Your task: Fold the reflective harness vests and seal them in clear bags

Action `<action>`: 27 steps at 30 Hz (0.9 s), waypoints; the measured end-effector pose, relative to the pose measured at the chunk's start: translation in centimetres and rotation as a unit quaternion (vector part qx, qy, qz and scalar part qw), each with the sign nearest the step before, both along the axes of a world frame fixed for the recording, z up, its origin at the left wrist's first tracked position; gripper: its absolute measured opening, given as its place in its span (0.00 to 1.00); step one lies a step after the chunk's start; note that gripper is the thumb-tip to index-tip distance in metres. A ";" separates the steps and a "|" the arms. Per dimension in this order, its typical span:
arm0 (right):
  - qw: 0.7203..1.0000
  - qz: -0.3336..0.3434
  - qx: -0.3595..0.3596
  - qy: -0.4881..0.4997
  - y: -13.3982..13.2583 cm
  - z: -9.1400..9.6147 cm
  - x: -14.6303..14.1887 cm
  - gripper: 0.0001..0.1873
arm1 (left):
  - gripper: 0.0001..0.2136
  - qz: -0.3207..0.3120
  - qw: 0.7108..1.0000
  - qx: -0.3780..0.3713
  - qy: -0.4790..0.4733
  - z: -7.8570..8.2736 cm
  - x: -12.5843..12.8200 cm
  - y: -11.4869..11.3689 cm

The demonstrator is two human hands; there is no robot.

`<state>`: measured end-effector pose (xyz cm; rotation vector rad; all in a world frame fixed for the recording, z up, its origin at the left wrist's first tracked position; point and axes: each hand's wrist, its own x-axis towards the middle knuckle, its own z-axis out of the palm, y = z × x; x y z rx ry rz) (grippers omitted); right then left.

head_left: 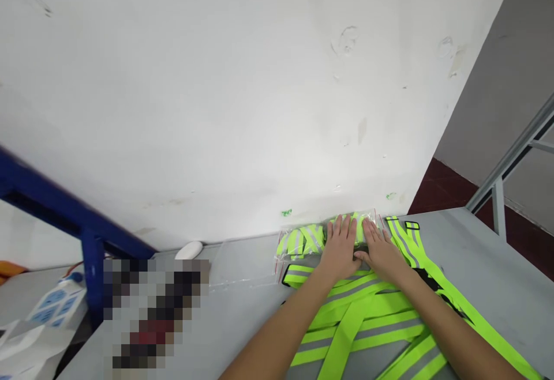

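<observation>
View: head camera, looking down along both forearms.
Look of the thing: a clear bag [303, 241], glossy and crinkled. It is packed with folded neon yellow-green straps that have grey reflective bands.
Where it is: lower centre-right of the frame, on the grey worktop [476, 264], at the foot of the white wall [216, 109].
Loose straps: loose straps [346, 322] in the same neon and grey lie spread below the bag, under both forearms, and run to the bottom edge.
Writing: none readable on the bag or straps. The blue labels on the white bottle [56, 302] at lower left are too blurred to read.
Left hand: the left hand [341, 248] lies palm down on the bag, fingers [346, 225] stretched flat, gripping nothing.
Right hand: the right hand [381, 251] lies just beside it, thumbs touching. Its fingers [372, 231] are spread flat on the bag's right end, gripping nothing.
Nearby: a flat transparent sleeve [242, 264] lies left of the packed bag. A white oval object [189, 249] is further left, and a blue frame [93, 253] stands at far left.
</observation>
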<state>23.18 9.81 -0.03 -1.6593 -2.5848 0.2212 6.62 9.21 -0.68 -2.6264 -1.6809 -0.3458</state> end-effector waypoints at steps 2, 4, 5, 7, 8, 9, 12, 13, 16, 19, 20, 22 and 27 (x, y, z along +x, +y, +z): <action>1.000 0.007 -0.005 -0.008 0.0 -0.2 0.2 0.42 | 0.41 -0.006 1.000 -0.012 0.002 -0.1 0.1 0.0; 1.000 0.015 -0.018 -0.012 0.1 -0.2 0.4 0.43 | 0.41 -0.015 1.000 -0.024 -0.004 0.0 0.1 0.0; 0.999 0.017 -0.023 -0.013 0.1 -0.2 0.6 0.43 | 0.42 -0.019 0.999 -0.030 -0.007 0.1 0.1 0.0; 0.999 0.020 -0.030 -0.013 0.2 -0.1 0.8 0.44 | 0.43 -0.026 0.999 -0.042 -0.012 0.3 0.0 0.0; 0.999 0.020 -0.033 -0.013 0.3 0.0 0.9 0.44 | 0.43 -0.031 0.998 -0.050 -0.013 0.5 0.0 0.0; 0.999 0.021 -0.037 -0.011 0.3 0.1 1.0 0.44 | 0.44 -0.037 0.997 -0.061 -0.014 0.8 -0.1 0.1; 0.998 0.024 -0.057 -0.002 0.4 0.6 1.3 0.45 | 0.44 -0.059 0.993 -0.103 -0.016 1.9 -0.1 0.4; 0.998 0.025 -0.063 0.003 0.5 0.8 1.3 0.44 | 0.43 -0.067 0.990 -0.119 -0.021 2.4 -0.2 0.6; 0.997 0.021 -0.069 0.023 0.5 1.3 1.2 0.43 | 0.40 -0.083 0.986 -0.133 -0.064 4.0 -0.8 0.6; 0.998 -0.004 -0.040 0.042 -0.2 1.9 1.3 0.44 | 0.35 -0.076 0.985 -0.081 -0.133 5.2 -1.6 -1.1; 0.998 -0.017 -0.021 0.051 -0.9 2.1 1.5 0.45 | 0.32 -0.071 0.984 -0.060 -0.152 5.4 -1.7 -2.2; 0.996 -0.038 0.024 0.079 -3.0 2.4 2.4 0.45 | 0.26 -0.070 0.981 -0.030 -0.179 5.4 -1.3 -5.0; 0.981 -0.086 0.116 0.128 -12.4 1.6 7.7 0.32 | 0.24 -0.167 0.967 -0.057 -0.185 3.9 3.9 -10.6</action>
